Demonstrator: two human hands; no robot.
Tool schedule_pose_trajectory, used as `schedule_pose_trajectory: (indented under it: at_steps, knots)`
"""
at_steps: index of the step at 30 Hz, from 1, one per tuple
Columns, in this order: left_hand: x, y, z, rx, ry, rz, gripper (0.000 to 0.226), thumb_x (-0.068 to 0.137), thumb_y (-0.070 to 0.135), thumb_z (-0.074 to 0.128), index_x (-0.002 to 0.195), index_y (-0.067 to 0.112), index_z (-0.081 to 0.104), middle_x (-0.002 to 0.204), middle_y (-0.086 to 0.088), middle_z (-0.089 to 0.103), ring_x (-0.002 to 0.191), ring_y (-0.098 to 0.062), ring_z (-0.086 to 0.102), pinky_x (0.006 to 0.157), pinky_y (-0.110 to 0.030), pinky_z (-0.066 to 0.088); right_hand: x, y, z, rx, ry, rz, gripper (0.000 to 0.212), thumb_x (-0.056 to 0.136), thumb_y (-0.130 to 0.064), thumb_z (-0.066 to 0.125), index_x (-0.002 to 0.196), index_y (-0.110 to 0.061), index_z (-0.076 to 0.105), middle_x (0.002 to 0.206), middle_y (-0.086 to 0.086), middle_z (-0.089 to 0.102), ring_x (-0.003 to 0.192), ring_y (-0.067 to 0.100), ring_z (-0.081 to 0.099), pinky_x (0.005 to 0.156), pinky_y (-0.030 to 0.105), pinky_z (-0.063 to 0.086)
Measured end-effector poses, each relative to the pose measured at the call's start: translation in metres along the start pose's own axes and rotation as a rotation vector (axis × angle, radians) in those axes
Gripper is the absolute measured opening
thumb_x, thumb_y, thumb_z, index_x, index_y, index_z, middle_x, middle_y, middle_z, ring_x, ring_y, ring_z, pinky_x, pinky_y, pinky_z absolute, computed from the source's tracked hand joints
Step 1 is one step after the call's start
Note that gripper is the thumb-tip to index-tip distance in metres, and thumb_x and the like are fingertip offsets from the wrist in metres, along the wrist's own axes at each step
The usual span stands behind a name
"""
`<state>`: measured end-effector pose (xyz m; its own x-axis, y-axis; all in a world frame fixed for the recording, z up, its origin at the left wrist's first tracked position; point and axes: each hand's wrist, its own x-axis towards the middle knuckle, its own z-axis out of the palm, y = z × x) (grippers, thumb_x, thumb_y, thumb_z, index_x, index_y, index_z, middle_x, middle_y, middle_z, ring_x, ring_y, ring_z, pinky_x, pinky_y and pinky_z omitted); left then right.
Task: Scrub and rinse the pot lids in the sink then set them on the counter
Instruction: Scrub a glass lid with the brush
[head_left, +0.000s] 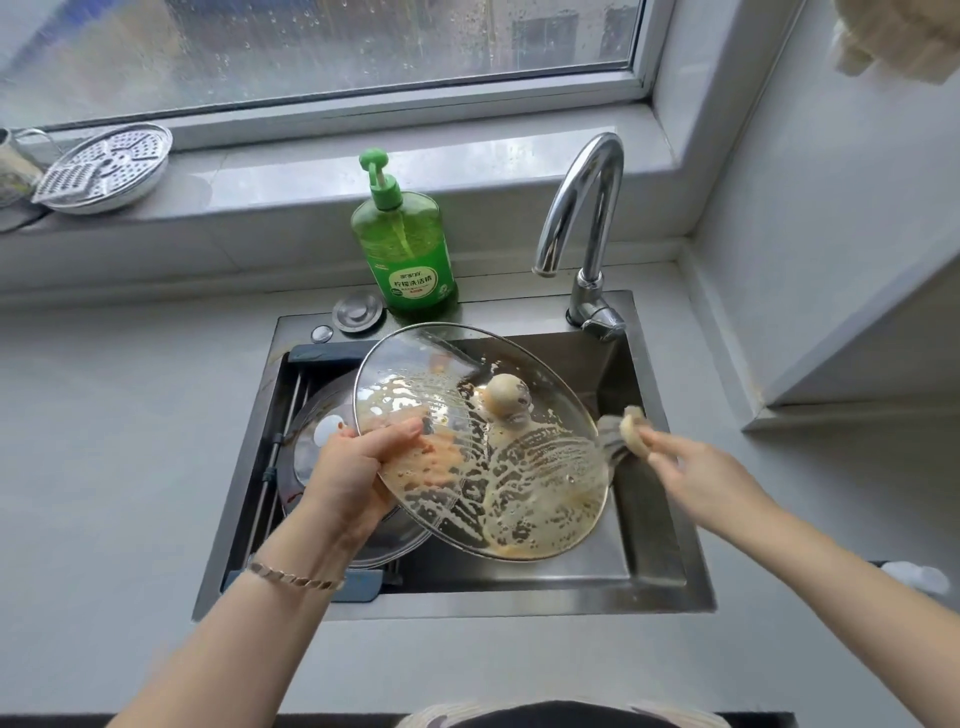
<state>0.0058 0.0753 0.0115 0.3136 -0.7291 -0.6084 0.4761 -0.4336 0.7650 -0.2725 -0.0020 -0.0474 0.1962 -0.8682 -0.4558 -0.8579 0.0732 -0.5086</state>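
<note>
Mid-scrub: one sudsy lid is held over the sink (665, 587), nothing rinsed yet.
At the sink's 9 o'clock a second lid (304, 452) lies waiting. The left hand (358, 467) grips the glass lid (519, 493) at its 9 o'clock, thumb over the rim. The lid is tilted and streaked with yellowish foam. At its 3 o'clock the right hand (696, 467) pinches a sponge (631, 431). Rinsing and setting on the counter (104, 415) remain.

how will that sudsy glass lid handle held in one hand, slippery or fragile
Probably slippery: the glass lid is streaked with suds, and the left hand grips it only at the rim. It is likely stiff but breakable, being clear glass held over the steel sink. It may feel unbalanced, since the knob sits well away from that grip.
</note>
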Motion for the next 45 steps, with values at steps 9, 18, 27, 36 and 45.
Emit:
schedule_pose_trajectory:
  at_steps: [9,18,27,36,45]
  knots:
    - [0.018,0.024,0.004,0.281,-0.277,-0.173,0.040,0.071,0.004,0.066,0.108,-0.010,0.058,0.088,-0.022,0.067,0.066,-0.027,0.068,0.060,-0.030,0.059,-0.010,-0.080,-0.007,0.315,-0.143,-0.253,0.050,0.069,-0.047,0.073,0.111,-0.026,0.057,0.091,-0.017,0.059,0.083,0.003,0.057,0.071,0.020,0.046]
    - [0.024,0.027,0.017,0.221,-0.227,-0.141,0.028,0.091,0.022,0.045,0.104,0.002,0.061,0.091,-0.017,0.071,0.076,-0.027,0.070,0.073,-0.036,0.054,0.000,-0.094,0.017,0.468,0.045,-0.141,0.034,0.071,-0.038,0.072,0.085,-0.012,0.055,0.078,-0.003,0.058,0.072,0.014,0.053,0.065,0.029,0.042]
    - [-0.019,-0.051,0.052,-0.111,0.069,0.031,0.044,0.096,0.043,0.041,0.111,0.010,0.065,0.102,-0.010,0.072,0.097,-0.026,0.068,0.075,-0.036,0.053,0.018,-0.113,0.026,0.796,0.163,0.139,0.052,0.066,-0.048,0.071,0.104,-0.017,0.054,0.093,0.001,0.062,0.087,0.021,0.061,0.080,0.044,0.053]
    - [0.003,-0.035,0.035,-0.153,0.131,0.051,0.073,0.090,0.061,0.025,0.123,0.003,0.055,0.113,-0.021,0.066,0.105,-0.034,0.064,0.091,-0.046,0.049,-0.001,-0.073,-0.005,0.265,0.190,-0.165,0.040,0.092,-0.049,0.045,0.129,-0.034,0.044,0.102,-0.005,0.062,0.099,0.021,0.058,0.076,0.031,0.041]
    - [0.003,-0.038,0.044,-0.198,0.156,0.028,0.071,0.090,0.061,0.028,0.126,0.004,0.054,0.114,-0.019,0.066,0.105,-0.031,0.064,0.084,-0.041,0.051,-0.031,-0.043,0.019,-0.129,0.071,-0.333,0.050,0.098,-0.024,0.038,0.140,-0.048,0.026,0.102,-0.006,0.054,0.092,0.020,0.054,0.069,0.029,0.039]
